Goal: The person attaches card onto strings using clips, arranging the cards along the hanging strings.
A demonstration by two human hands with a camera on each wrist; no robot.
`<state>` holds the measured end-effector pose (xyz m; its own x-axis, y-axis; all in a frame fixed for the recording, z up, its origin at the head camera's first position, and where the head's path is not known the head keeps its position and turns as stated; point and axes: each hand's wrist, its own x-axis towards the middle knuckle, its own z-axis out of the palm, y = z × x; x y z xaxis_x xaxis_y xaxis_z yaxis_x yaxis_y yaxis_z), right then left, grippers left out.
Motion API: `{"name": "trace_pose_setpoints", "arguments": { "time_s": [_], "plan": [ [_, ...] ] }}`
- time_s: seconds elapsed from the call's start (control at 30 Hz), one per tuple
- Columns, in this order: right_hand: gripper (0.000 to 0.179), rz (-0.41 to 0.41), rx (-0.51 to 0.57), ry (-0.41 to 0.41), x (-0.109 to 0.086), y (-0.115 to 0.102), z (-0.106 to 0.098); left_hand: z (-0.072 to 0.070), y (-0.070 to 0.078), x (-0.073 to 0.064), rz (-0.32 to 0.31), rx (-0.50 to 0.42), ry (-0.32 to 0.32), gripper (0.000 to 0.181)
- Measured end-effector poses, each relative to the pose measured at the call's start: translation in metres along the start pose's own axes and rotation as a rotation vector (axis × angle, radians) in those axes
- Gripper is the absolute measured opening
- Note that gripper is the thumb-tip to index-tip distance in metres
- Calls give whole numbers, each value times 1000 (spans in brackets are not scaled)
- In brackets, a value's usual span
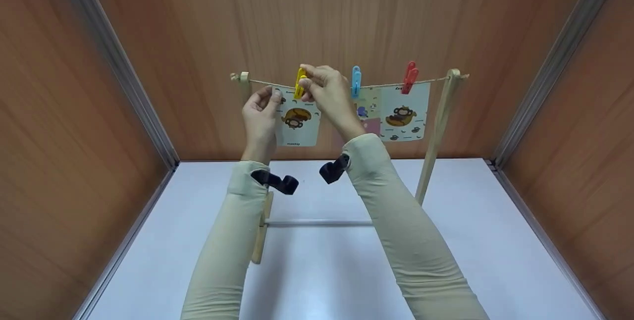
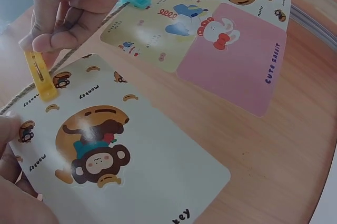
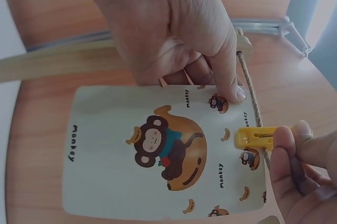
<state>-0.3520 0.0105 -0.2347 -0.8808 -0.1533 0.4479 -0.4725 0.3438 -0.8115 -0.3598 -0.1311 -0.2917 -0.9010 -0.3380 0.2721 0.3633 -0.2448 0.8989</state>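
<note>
My left hand (image 1: 261,124) pinches the upper left corner of a white card (image 1: 305,136) with a monkey and banana picture, printed upside down. In my right hand (image 1: 334,97), thumb and fingertips squeeze the tail of a yellow clothespin (image 1: 299,84). Its other end sits over the twine (image 3: 250,84) and the card's top edge, as the right wrist view shows. To the right, a blue clothespin (image 1: 356,82) stands on the line above a card with yellow and pink halves (image 2: 231,82). A red clothespin (image 1: 409,78) holds another monkey card (image 1: 421,107).
The twine is strung between two wooden posts, the right post (image 1: 433,146) slanting down to the white tabletop (image 1: 317,270). A pale crossbar (image 1: 322,222) joins the stand low down. Wood-grain panels (image 1: 317,13) enclose the back and both sides.
</note>
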Motion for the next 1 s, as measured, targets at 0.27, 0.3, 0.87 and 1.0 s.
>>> {"name": "trace_pose_setpoints", "arguments": {
  "time_s": [0.27, 0.3, 0.87, 1.0],
  "plan": [
    [41, 4, -25, -28, 1, 3, 0, 0, -2, -2, -16, 35, -10, 30],
    [41, 7, -26, -29, 0, 4, 1, 0, -3, -1, -20, 39, -9, 29],
    [47, -24, 88, 27, -6, 14, 2, -8, -6, 2, -18, 91, -46, 32],
    [50, -47, 131, 19, -9, 18, 5, -11, -8, 0, -16, 100, -59, 33]
  ]
}}
